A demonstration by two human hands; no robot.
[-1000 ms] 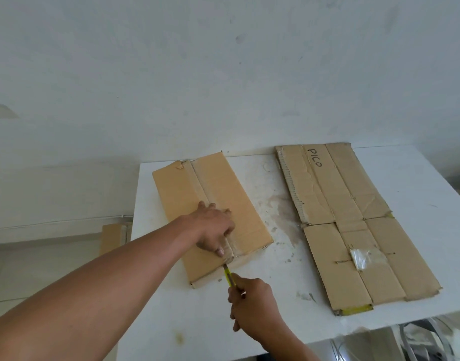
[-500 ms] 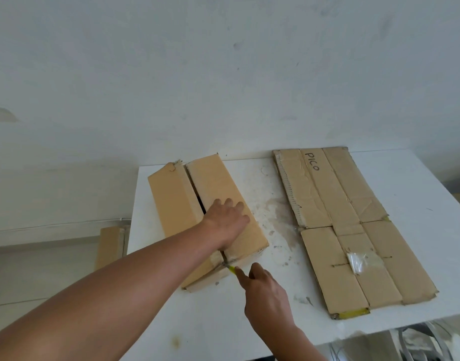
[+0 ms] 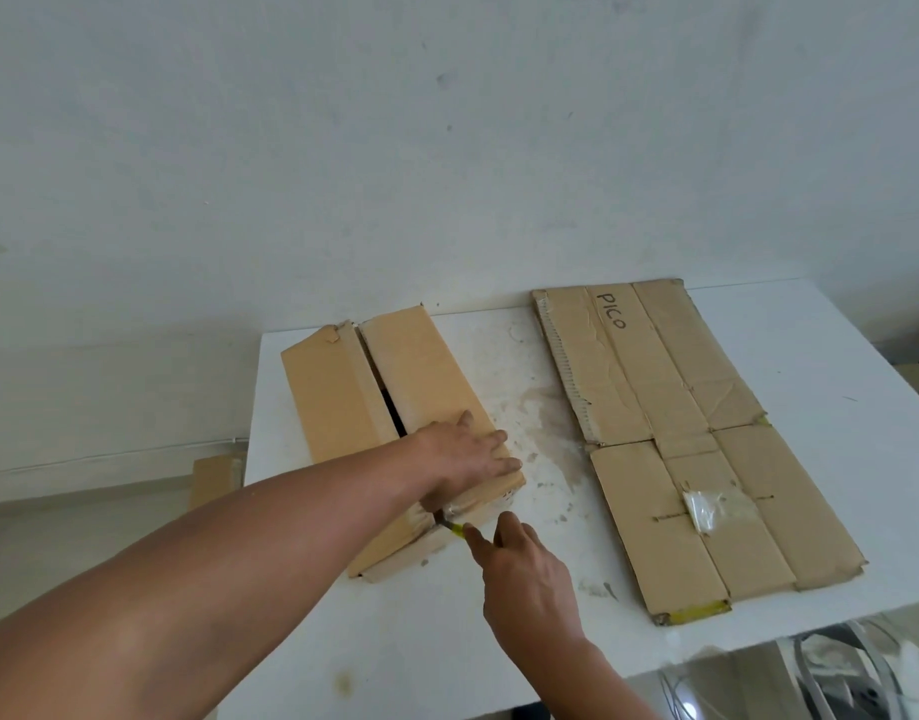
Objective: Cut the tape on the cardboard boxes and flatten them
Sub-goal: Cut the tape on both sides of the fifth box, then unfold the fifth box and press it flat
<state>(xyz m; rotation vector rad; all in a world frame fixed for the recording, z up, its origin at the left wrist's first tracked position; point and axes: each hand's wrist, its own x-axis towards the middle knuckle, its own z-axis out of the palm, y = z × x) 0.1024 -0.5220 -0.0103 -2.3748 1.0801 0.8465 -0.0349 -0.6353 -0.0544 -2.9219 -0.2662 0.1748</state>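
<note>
The box (image 3: 337,407) is a warm yellow-tan. The flattened cardboard (image 3: 649,402) is a duller brown, lettered PICO in black, with a yellow strip (image 3: 699,611) at its near edge. The worktop (image 3: 836,485) is white, blotched with brownish stains. The cutter (image 3: 454,529) shows yellow.

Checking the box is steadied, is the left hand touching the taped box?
Touching. The head view shows the left hand lying flat on the box, fingers straight across its top flap near the front end.

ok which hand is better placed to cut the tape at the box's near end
Right: the right hand grips the yellow cutter, tip at the taped end of the box; the left hand presses flat on a flap.
</note>
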